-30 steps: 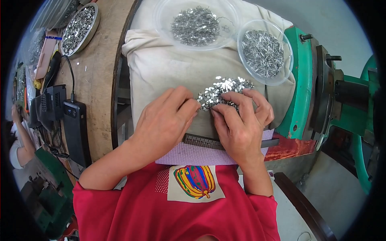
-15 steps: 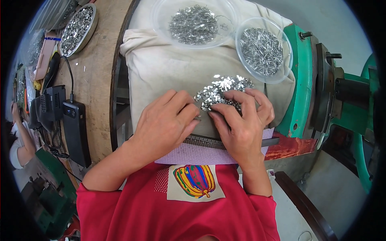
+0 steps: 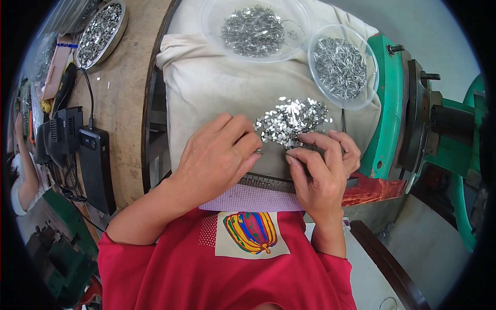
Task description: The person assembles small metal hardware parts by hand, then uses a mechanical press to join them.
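A heap of small shiny metal pieces lies on a cream cloth in front of me. My left hand rests palm down at the heap's near left edge, its thumb and forefinger pinched on a tiny metal piece. My right hand sits just below the heap, fingertips curled together against its near edge; what they pinch is too small to see. A toothed metal strip lies under both hands at the cloth's near edge.
Two clear dishes of metal bits stand at the back: one in the middle, one to the right. A green machine rises on the right. A metal bowl and black charger boxes sit on the wooden bench at left.
Both hands have shifted slightly toward me along the heap's near edge; the left thumb and forefinger have closed to a pinch.
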A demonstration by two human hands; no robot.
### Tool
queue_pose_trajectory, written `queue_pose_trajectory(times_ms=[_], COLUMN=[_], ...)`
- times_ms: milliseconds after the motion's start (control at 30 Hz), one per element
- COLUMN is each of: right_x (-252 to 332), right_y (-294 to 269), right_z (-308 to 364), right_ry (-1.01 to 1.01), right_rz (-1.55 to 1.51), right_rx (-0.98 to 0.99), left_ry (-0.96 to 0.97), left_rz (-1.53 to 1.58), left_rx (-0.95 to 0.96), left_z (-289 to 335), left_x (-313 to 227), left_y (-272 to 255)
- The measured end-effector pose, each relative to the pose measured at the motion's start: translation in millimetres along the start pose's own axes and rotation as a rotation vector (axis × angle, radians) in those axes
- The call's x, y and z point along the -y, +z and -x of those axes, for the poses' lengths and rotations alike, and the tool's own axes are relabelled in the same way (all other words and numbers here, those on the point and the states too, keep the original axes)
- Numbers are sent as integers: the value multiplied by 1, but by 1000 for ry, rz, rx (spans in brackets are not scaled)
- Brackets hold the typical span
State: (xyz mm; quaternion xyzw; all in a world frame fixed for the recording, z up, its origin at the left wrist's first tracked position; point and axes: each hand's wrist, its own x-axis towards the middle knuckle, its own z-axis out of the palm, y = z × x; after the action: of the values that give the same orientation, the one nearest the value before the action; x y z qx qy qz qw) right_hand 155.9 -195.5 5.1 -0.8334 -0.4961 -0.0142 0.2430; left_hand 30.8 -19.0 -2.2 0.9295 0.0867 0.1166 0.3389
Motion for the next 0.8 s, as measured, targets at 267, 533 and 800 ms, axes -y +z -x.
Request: queue_pose_trajectory(times_ms=[267, 533, 800], right_x=[3, 7, 3], right_y=[8, 14, -6], right_z=[-13, -20, 6], right_ry=[-37, -91, 56], right_rz=[27, 31, 29], right_rx=[-6, -5, 45], left_ry=[24, 17, 25], left_rz=[-24, -24, -19], left_rx=[-28, -7, -29], left_z=[-1, -3, -3], left_x=[-1, -1, 1], left_y=[5, 4, 3])
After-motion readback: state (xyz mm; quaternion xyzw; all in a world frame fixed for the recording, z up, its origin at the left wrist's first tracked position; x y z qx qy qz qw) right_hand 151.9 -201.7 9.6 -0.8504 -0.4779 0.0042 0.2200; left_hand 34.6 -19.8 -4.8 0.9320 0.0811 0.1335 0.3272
